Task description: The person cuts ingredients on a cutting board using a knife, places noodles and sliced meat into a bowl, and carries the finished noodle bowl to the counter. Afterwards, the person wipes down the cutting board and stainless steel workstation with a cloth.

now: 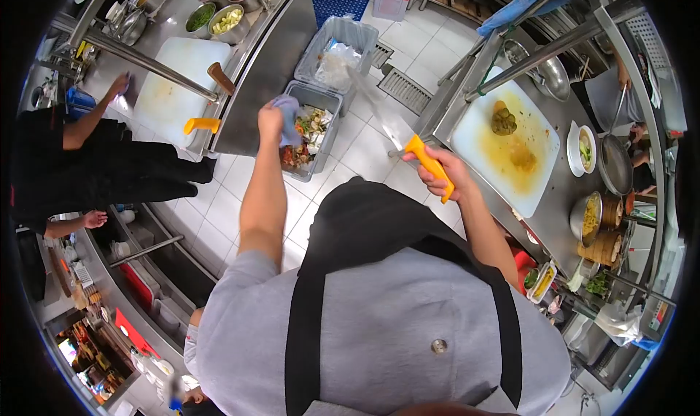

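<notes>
Yellow-handled kitchen knife (402,136) held in closed right hand (453,172), blade (380,111) angled over tiled floor (347,142). Blue-grey cloth (289,117) clenched in left hand (270,121) above food-waste bin (332,130). Wiping-down apparently underway; careful blade control called for next.

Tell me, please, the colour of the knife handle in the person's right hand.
The knife handle is yellow-orange, seen best in the head view.

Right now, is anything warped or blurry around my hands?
Head view: strong fisheye bending toward the edges, black corners; head view: the knife in your right hand smears toward its tip, its yellow handle clearer; head view: bright light on the floor tiles.
</notes>
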Available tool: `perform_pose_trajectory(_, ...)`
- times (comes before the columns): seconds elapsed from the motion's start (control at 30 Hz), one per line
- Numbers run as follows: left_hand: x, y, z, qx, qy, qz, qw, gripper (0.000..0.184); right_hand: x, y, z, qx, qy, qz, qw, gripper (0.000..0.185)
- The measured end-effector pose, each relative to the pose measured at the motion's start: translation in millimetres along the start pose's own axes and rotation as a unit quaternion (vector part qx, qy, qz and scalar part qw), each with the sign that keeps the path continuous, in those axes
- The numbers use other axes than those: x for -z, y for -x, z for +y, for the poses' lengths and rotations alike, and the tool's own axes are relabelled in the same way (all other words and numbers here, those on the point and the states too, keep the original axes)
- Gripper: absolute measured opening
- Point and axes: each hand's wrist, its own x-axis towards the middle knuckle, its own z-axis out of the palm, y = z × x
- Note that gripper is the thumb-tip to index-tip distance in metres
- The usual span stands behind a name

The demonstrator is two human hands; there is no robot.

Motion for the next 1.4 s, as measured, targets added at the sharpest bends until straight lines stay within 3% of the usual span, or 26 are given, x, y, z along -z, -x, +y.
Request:
perform_pose_trajectory(0.03, 4, 2, 1, -0.095, -0.28, -0.092, 0.951, 0.039, 2, 5, 1, 0.009, 0.046, 0.052, 0.998, 0.051)
perform_pose_trajectory(0.07, 9, 7, 1, -0.176, -0.534, -0.174, 0.808, 0.037, 4, 10, 6, 0.016, 0.089, 0.104, 0.991, 0.05)
perform_pose_trajectory(0.1, 13, 11, 0, -0.177, -0.536, -0.173, 0.807, 0.037, 7, 13, 11, 0.024, 0.099, 0.125, 0.987, 0.045)
perform_pose_trajectory(0.17, 14, 1, 3, -0.057, -0.505, 0.008, 0.861, 0.035, 10, 17, 19, 0.03, 0.123, 0.148, 0.981, 0.046)
perform_pose_trajectory(0.2, 13, -4, 6, -0.06, -0.505, 0.009, 0.861, 0.035, 10, 22, 26, 0.03, 0.143, 0.177, 0.973, 0.046)
perform_pose_trajectory(0.27, 1, -2, 34, -0.018, -0.362, -0.151, 0.92, 0.038, 9, 28, 34, 0.036, 0.138, 0.198, 0.97, 0.042)
perform_pose_trajectory(0.3, -9, 19, 67, 0.082, -0.162, -0.105, 0.978, 0.042, 12, 31, 39, 0.033, 0.16, 0.215, 0.963, 0.042)
perform_pose_trajectory(0.33, -10, 21, 73, 0.076, -0.167, -0.115, 0.976, 0.042, 17, 34, 43, 0.034, 0.179, 0.235, 0.955, 0.041)
perform_pose_trajectory(0.4, -23, 17, 80, -0.027, -0.215, -0.126, 0.968, 0.046, 23, 41, 51, 0.056, 0.162, 0.265, 0.949, 0.039)
perform_pose_trajectory(0.47, -26, -13, 45, -0.106, -0.424, -0.198, 0.877, 0.038, 19, 52, 56, 0.04, 0.215, 0.317, 0.923, 0.035)
perform_pose_trajectory(0.53, -50, 4, 50, 0.019, -0.245, -0.215, 0.945, 0.031, 21, 81, 61, 0.058, 0.21, 0.345, 0.913, 0.034)
perform_pose_trajectory(0.6, -80, 20, 35, -0.121, -0.27, -0.253, 0.921, 0.029, 20, 107, 69, 0.052, 0.251, 0.34, 0.905, 0.032)
perform_pose_trajectory(0.67, -125, 58, 64, -0.007, -0.305, -0.343, 0.888, 0.029, 23, 143, 90, 0.081, 0.218, 0.373, 0.898, 0.03)
perform_pose_trajectory(0.7, -148, 73, 68, -0.009, -0.243, -0.38, 0.893, 0.017, 25, 162, 104, 0.115, 0.188, 0.375, 0.9, 0.03)
perform_pose_trajectory(0.8, -224, 135, 106, -0.04, -0.184, -0.438, 0.879, 0.014, 23, 224, 141, 0.171, 0.115, 0.38, 0.902, 0.03)
perform_pose_trajectory(0.83, -248, 153, 118, -0.106, -0.178, -0.493, 0.845, 0.019, 28, 242, 159, 0.21, 0.077, 0.393, 0.892, 0.029)
perform_pose_trajectory(0.93, -327, 215, 148, -0.158, -0.151, -0.573, 0.79, 0.017, 40, 280, 204, 0.288, 0.018, 0.421, 0.86, 0.03)
perform_pose_trajectory(1.0, -380, 270, 164, -0.186, -0.105, -0.578, 0.788, 0.017, 43, 301, 223, 0.372, -0.023, 0.456, 0.808, 0.032)
perform_pose_trajectory(1.03, -409, 291, 161, -0.217, -0.061, -0.582, 0.781, 0.015, 44, 308, 225, 0.343, -0.017, 0.523, 0.78, 0.027)
perform_pose_trajectory(1.07, -433, 315, 159, -0.215, -0.06, -0.586, 0.779, 0.015, 51, 314, 231, 0.344, -0.019, 0.527, 0.777, 0.027)
perform_pose_trajectory(1.13, -472, 360, 158, -0.214, -0.07, -0.603, 0.765, 0.017, 74, 327, 242, 0.323, -0.039, 0.676, 0.661, 0.02)
perform_pose_trajectory(1.17, -485, 380, 154, -0.214, -0.068, -0.601, 0.767, 0.017, 79, 331, 235, 0.296, -0.053, 0.712, 0.635, 0.019)
perform_pose_trajectory(1.23, -509, 414, 146, -0.182, -0.169, -0.636, 0.73, 0.012, 96, 348, 231, 0.284, -0.047, 0.735, 0.614, 0.03)
perform_pose_trajectory(1.4, -566, 491, 107, -0.16, -0.096, -0.648, 0.739, 0.017, 149, 395, 232, 0.258, 0.037, 0.778, 0.572, 0.044)
